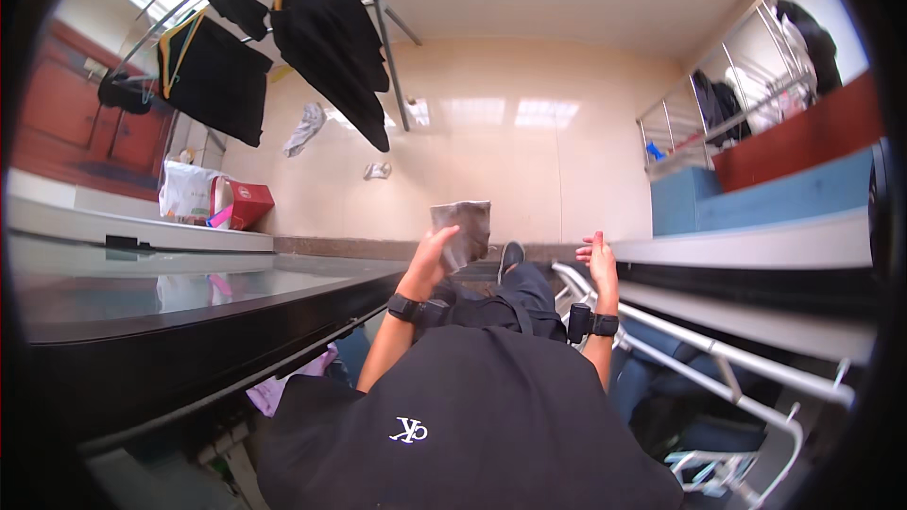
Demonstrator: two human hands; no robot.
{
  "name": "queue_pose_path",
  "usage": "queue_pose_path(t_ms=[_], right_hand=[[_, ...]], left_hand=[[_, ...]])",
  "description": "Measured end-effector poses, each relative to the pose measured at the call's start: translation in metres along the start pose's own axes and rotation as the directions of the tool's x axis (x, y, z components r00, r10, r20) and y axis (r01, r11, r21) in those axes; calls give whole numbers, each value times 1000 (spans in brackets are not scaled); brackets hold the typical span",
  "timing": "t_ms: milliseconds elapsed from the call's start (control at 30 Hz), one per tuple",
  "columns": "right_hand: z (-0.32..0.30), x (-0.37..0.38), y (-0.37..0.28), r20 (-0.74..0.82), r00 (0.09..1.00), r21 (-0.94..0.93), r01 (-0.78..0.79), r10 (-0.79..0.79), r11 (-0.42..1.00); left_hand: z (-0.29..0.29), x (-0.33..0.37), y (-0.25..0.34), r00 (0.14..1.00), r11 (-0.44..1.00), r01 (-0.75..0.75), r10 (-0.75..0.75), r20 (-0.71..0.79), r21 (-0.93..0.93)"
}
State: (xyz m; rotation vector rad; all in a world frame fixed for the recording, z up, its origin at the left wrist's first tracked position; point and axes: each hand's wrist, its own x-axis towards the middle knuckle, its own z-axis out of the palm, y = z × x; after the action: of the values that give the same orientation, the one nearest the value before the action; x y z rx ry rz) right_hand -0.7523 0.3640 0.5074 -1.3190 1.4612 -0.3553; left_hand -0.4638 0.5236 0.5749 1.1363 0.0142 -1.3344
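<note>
A flat grey-brown cloth-like piece (465, 236) is held in my left hand (430, 255), with the thumb laid across its near side. Whether it is a cloth or a soft pouch, I cannot tell. My right hand (598, 260) is raised on the other side, fingers apart and holding nothing. It is above the white metal rack (661, 329). A dark shoe (511, 256) shows between the two hands.
Black garments (326, 42) hang on hangers at upper left. A red bag (250, 205) and a white bag (189, 191) stand beside the dark glossy counter (189, 302). At right are a blue ledge (765, 194) and a metal rail frame (699, 123) with clothes.
</note>
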Motion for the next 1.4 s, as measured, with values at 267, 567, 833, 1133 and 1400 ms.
queue_pose_path(t_ms=[267, 567, 833, 1133, 1400], right_hand=[[-40, 109, -124, 68, 948, -148, 317, -310, 937], [24, 176, -149, 373, 877, -317, 427, -303, 847], [97, 224, -235, 554, 789, -469, 560, -266, 684], [238, 264, -369, 755, 502, -389, 861, -422, 328], [356, 270, -459, 930, 239, -128, 923, -279, 364]], left_hand=[[76, 34, 48, 978, 981, -165, 149, -146, -101], [70, 109, 92, 974, 956, -212, 188, -128, -204], [23, 171, 166, 945, 891, -327, 296, -142, -314], [-54, 197, 217, 871, 766, -484, 376, -316, -423], [-94, 196, 252, 759, 664, -607, 321, -567, -436]])
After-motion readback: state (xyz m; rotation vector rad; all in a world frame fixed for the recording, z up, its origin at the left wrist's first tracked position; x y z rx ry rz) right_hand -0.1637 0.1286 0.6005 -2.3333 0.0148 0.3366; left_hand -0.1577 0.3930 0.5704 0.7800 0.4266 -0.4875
